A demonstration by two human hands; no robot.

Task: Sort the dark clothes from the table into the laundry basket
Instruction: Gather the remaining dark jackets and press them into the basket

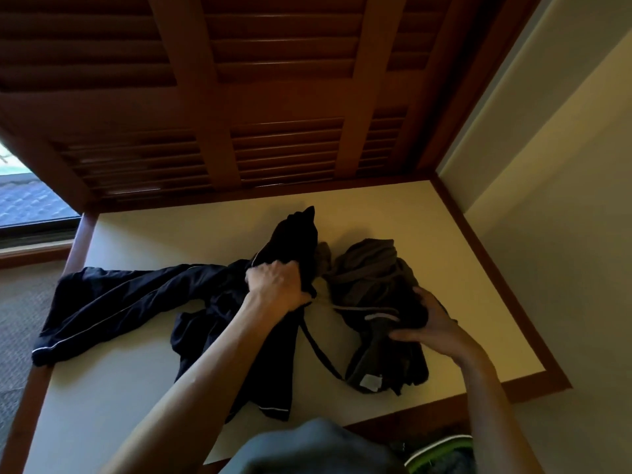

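Left hand (278,280) clenched on bunched black trousers (113,309) trailing toward the table's (393,206) left edge, right hand (432,328) gripping the grey garment heap (371,271) by the right edge, basket unseen.

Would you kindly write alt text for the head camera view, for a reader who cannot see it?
A person's left hand grips a bunched black garment while the right hand holds a dark grey garment, both on a pale table with a wooden rim, below brown louvred shutters.
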